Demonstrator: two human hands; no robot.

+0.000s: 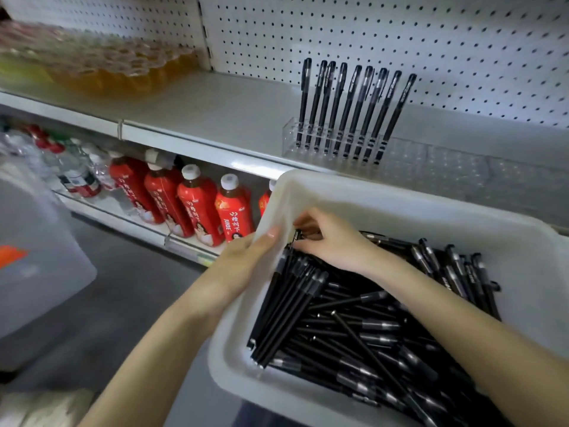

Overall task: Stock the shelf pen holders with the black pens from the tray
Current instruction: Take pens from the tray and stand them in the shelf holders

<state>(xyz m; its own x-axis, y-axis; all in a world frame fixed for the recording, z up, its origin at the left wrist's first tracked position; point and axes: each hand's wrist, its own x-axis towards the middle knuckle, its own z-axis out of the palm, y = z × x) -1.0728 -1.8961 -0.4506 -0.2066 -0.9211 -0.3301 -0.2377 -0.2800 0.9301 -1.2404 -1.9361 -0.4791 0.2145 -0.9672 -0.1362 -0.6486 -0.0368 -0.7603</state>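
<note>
Tangled black pens (369,328) are risking a spill: your left hand (246,257) is gripping the tray (400,204), your right hand (329,238) pinching one pen (297,235).

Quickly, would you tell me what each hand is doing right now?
Left hand: grips the tray rim, thumb over it.
Right hand: pinches a black pen in the tray.
</note>
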